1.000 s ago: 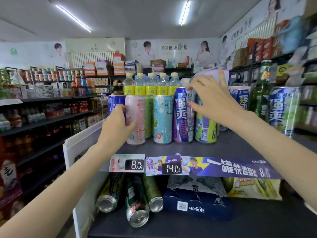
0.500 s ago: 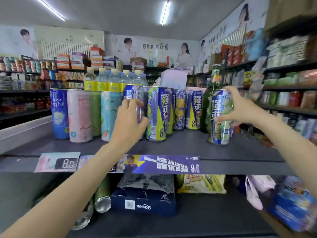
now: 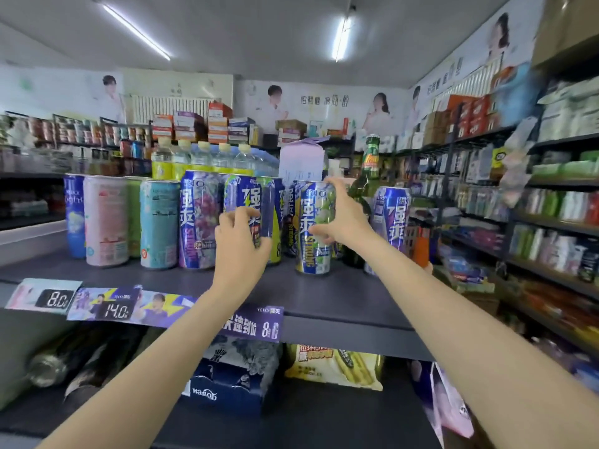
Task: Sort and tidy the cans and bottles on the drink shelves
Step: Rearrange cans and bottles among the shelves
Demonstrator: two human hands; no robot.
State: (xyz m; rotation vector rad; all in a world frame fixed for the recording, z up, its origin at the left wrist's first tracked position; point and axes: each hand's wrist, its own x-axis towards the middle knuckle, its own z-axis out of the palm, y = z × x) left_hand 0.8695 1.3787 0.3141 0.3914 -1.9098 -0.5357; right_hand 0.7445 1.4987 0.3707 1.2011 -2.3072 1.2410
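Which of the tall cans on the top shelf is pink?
The pink can, second from the left end of the row, between the blue can and the teal can. Neither hand touches it.

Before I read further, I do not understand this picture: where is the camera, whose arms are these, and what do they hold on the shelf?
There is no machine. A person wears one wide-angle camera on the head, so it looks forward and down along their own bare arms in a shop. The left hand grips a blue and yellow-green can. The right hand grips a blue can with green grapes, which stands near the shelf front. More tall cans stand in a row to the left, among them a pink can and a teal can. A green glass bottle stands behind the right hand.
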